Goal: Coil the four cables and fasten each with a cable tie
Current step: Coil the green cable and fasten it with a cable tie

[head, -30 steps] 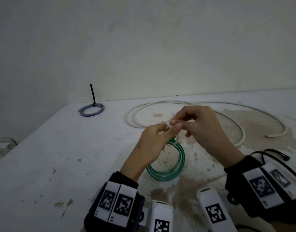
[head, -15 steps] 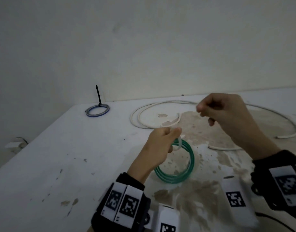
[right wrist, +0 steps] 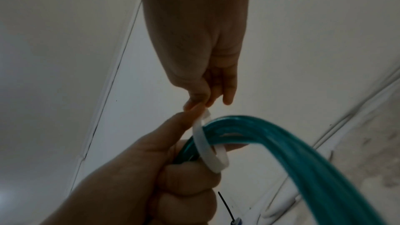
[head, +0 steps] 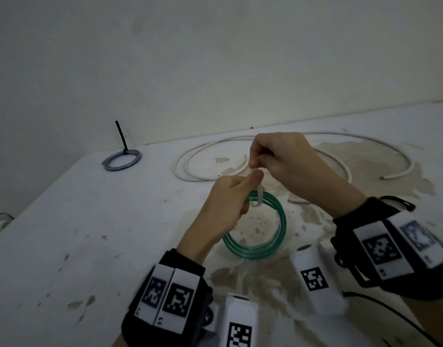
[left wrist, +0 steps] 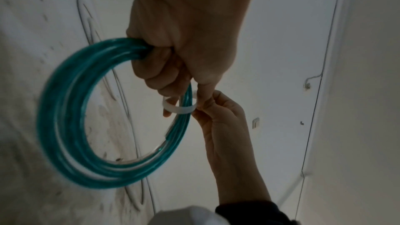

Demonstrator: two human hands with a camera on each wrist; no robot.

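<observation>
A green cable coil (head: 265, 246) hangs above the stained white table (head: 90, 234), and my left hand (head: 225, 204) grips its top strands. A white cable tie (head: 259, 199) is looped loosely round those strands just past the left fingers. My right hand (head: 283, 159) pinches the tie's tail right above the left thumb. The left wrist view shows the coil (left wrist: 65, 109) and the tie loop (left wrist: 179, 109) with the right fingers (left wrist: 218, 114) at it. In the right wrist view the tie (right wrist: 205, 150) wraps the green strands (right wrist: 303, 151).
A long white cable (head: 190, 169) lies in loose loops across the back of the table. A blue coil (head: 121, 160) with an upright black tie tail (head: 121, 136) sits at the far left corner. A thin black cable (head: 390, 311) runs at the lower right.
Half a second ago my right hand was drawn away up and to the right. It is now back at the left thumb, pinching the tie. The left hand kept holding the coil.
</observation>
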